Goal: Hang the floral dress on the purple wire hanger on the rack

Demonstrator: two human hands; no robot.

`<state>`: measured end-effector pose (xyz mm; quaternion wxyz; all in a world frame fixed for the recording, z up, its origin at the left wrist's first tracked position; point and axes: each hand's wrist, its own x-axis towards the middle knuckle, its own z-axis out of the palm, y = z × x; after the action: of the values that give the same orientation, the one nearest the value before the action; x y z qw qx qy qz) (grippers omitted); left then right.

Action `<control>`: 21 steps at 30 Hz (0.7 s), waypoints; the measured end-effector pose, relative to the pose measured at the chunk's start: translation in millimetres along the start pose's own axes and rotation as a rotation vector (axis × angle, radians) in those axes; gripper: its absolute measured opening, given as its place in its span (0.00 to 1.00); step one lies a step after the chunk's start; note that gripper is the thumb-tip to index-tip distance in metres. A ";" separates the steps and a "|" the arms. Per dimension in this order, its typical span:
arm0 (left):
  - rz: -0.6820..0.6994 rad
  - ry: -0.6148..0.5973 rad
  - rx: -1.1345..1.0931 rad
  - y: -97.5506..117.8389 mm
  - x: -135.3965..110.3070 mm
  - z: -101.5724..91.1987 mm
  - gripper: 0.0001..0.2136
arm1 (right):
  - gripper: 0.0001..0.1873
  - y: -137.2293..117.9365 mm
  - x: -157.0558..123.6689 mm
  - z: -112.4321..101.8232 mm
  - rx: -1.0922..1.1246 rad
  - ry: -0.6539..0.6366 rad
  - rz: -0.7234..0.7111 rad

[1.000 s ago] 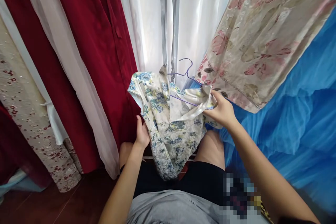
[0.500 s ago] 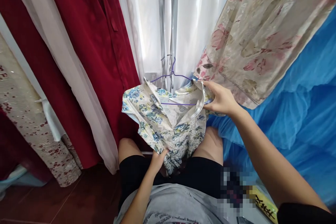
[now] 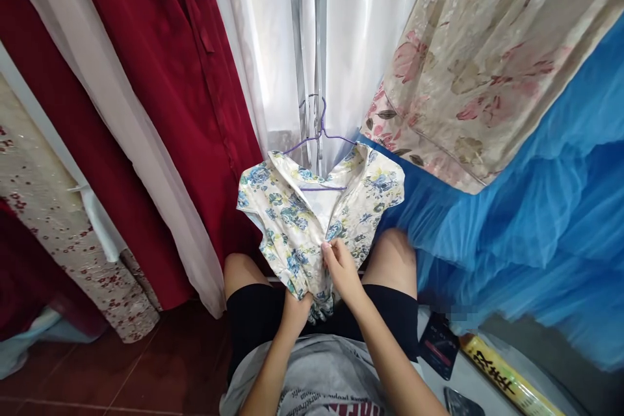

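A white dress [image 3: 287,208] with blue and yellow flowers and short cap sleeves hangs on a purple wire hanger [image 3: 336,137] in front of my knees. Its neck lies open in a V. My left hand [image 3: 297,311] is closed around the gathered cloth at the waist. At the bottom of the V, my right hand [image 3: 343,273] pinches the opening between thumb and finger; any zip pull there is too small to make out. The lower part of the dress is bunched between my thighs and mostly hidden.
Dark red cloth [image 3: 146,78] hangs at the left, with white cloth [image 3: 370,26] behind the hanger. Floral cloth [image 3: 468,78] and blue tulle [image 3: 497,227] hang at the right. Beside my right thigh lie a dark packet [image 3: 440,344], a yellow packet [image 3: 507,374] and a phone-like dark object [image 3: 463,402].
My right hand has left the right shoulder of the dress and moved down to the bottom of the V. The right shoulder now lies spread flat. My left hand keeps its hold.
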<state>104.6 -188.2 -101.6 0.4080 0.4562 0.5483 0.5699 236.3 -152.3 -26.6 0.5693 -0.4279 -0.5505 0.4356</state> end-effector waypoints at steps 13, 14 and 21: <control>0.707 0.372 0.346 52.0 -0.5 10.5 0.30 | 0.19 -47.3 -12.6 -31.8 0.250 -0.043 0.213; 0.752 0.312 0.382 59.3 3.4 18.1 0.27 | 0.19 -49.6 -13.3 -31.9 0.244 -0.052 0.208; 0.727 -0.030 0.375 84.3 26.0 53.6 0.07 | 0.17 -66.2 -2.2 -46.6 0.226 -0.057 0.201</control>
<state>152.9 -155.1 -16.6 0.0977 0.6949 0.4396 0.5606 284.5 -171.7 35.5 0.5514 -0.4013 -0.4684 0.5617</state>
